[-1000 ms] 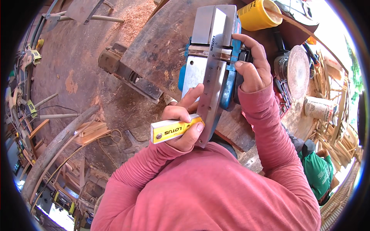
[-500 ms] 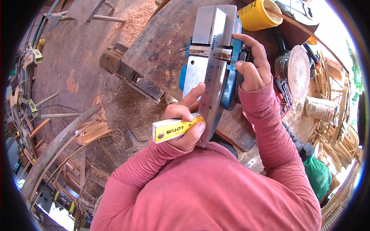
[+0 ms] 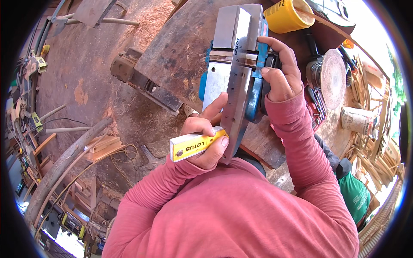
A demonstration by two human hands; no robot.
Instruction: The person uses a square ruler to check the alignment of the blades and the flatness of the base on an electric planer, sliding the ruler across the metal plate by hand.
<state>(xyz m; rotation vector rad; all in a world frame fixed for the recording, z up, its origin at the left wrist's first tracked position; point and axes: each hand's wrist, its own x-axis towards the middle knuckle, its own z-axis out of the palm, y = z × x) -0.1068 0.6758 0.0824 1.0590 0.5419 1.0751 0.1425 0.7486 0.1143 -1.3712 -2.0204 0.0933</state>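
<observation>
An upturned electric hand planer [image 3: 216, 84], blue with a bright metal sole, lies lengthwise in front of my chest. Along its sole runs the steel blade of a try square [image 3: 234, 92], crossing the cutter slot. My left hand [image 3: 197, 125] is closed around the square's yellow handle [image 3: 191, 147], thumb on top and index finger reaching over the sole. On the planer's right side, my right hand [image 3: 282, 77] grips the body. Its index finger and thumb rest by the sole's edge, near the cutter; its other fingers are mostly hidden.
A wooden board [image 3: 172, 64] lies under the planer, beside a rusty metal vise [image 3: 129, 64]. To the right are a yellow tub [image 3: 284, 18], an angle grinder with a round disc [image 3: 333, 79] and a white bucket [image 3: 357, 119]. Wood strips [image 3: 105, 148] and cords lie on the left.
The planer and try square have shifted very slightly left, with my right hand moving along. My left hand keeps its grip almost unmoved.
</observation>
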